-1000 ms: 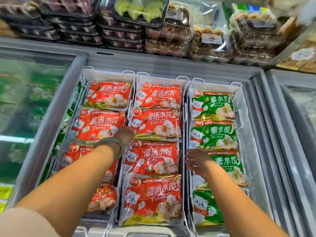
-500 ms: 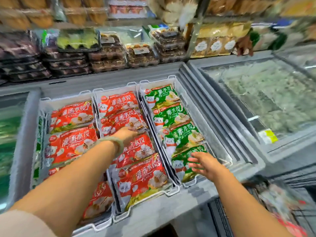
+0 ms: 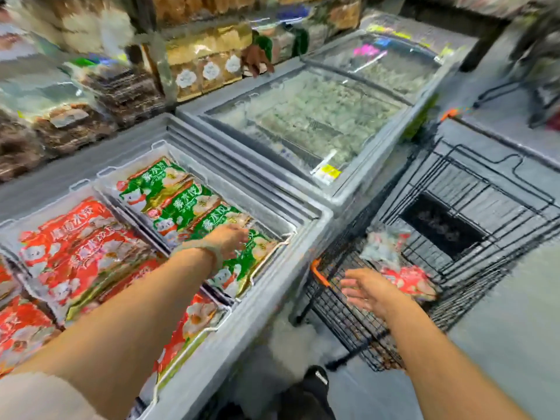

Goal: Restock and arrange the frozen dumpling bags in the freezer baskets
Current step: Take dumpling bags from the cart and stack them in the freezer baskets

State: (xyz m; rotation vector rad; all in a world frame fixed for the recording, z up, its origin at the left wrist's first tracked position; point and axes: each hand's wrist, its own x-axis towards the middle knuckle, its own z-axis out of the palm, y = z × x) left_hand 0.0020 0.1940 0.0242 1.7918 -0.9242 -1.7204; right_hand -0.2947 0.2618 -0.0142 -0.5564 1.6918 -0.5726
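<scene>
Right hand is spread, fingers apart, palm down, holding nothing; it hangs over the black wire cart, just short of the red dumpling bag lying in the cart. No contact visible yet. Left hand rests flat on the green bags in the freezer basket; fingers look loosely open, not pinching anything, though blur hides the tips. A pale bracelet sits on that wrist.

Relative to the cart: the open freezer is directly to its left, the basket of green bags nearest it, baskets of red bags further left. A closed glass-lidded freezer stands beyond the cart. A second paler bag lies in the cart, just behind the red one; blur, label unreadable.

Handling, as judgement: the red bag is likely a soft plastic pouch of loose frozen pieces, lumpy, moderately heavy, film probably frosty and slick. It would sag if lifted by a corner; the seam could tear. Better to take it across the middle or along one long edge with the whole hand, thumb under, fingers on top. The contents are hard and shift, so carry it flat.
</scene>
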